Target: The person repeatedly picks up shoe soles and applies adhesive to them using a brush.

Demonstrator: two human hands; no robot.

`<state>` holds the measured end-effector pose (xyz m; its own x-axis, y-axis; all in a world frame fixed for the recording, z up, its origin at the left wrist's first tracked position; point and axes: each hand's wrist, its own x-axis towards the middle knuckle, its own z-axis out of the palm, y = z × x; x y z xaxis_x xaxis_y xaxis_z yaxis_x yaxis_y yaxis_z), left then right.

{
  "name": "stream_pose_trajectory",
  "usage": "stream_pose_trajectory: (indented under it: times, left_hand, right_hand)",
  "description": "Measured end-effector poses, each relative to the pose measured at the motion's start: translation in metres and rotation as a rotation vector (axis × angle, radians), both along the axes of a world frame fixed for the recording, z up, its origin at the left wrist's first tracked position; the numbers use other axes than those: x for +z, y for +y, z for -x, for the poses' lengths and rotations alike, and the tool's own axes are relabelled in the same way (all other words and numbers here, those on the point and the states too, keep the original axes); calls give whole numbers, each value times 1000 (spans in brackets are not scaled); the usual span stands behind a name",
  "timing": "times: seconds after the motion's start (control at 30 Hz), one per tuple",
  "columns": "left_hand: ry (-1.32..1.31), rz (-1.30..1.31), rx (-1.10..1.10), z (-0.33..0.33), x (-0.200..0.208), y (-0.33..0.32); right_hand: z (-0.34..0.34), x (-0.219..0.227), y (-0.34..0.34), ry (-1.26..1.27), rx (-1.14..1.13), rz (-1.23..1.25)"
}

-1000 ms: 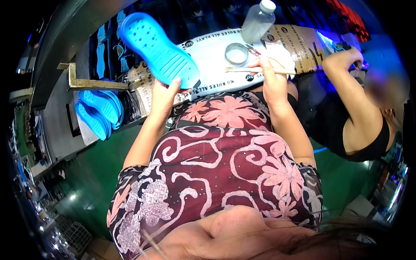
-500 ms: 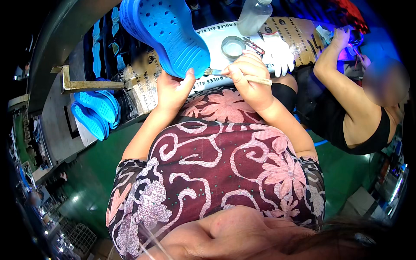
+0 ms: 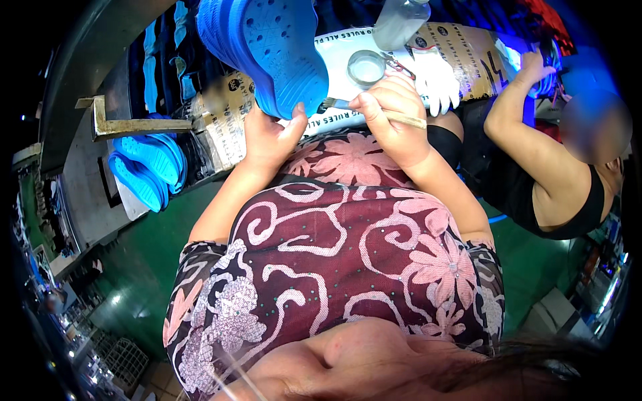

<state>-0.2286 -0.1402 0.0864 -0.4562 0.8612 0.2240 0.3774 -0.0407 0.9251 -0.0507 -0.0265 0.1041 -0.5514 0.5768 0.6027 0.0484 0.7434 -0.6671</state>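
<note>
My left hand (image 3: 271, 139) grips the near end of several stacked blue perforated shoe insoles (image 3: 284, 57), its thumb pressed on the top one. The stack tilts up and away from me. In my right hand (image 3: 399, 127) is a thin brush (image 3: 343, 104) with a pale handle, closed between thumb and fingers. The brush's dark bristles point left, close beside the insoles' near edge; whether they touch I cannot tell. Just beyond my right hand stands a small round clear dish (image 3: 366, 79). Next to it lie small snips (image 3: 399, 66), partly hidden, and a white glove (image 3: 438, 80).
A translucent bottle (image 3: 401, 25) stands at the back. Tape with print covers the work surface (image 3: 468, 61). More blue insoles (image 3: 142, 172) lie at left below a worn metal bracket (image 3: 144, 129). Dark belt-like strips run behind. A co-worker (image 3: 545, 144) sits at right.
The insole stack has tipped slightly and shifted right. The brush has drawn a little right and up, its bristles now just off the edge where they met it before.
</note>
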Motion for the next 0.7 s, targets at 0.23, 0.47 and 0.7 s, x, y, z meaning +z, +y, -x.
stream_pose_trajectory:
  times: [0.23,0.47,0.7]
  left_hand:
    - [-45,-28,24,0,-3,2]
    - [201,-82,-7,2,-5,4]
    - [173,-174,0,-2,-6,9]
  right_hand:
    - [-2,-5,2,34,-20,-47]
    - [-2,-5,1,1,50,-62]
    - [1,-6,0,27,70,-40]
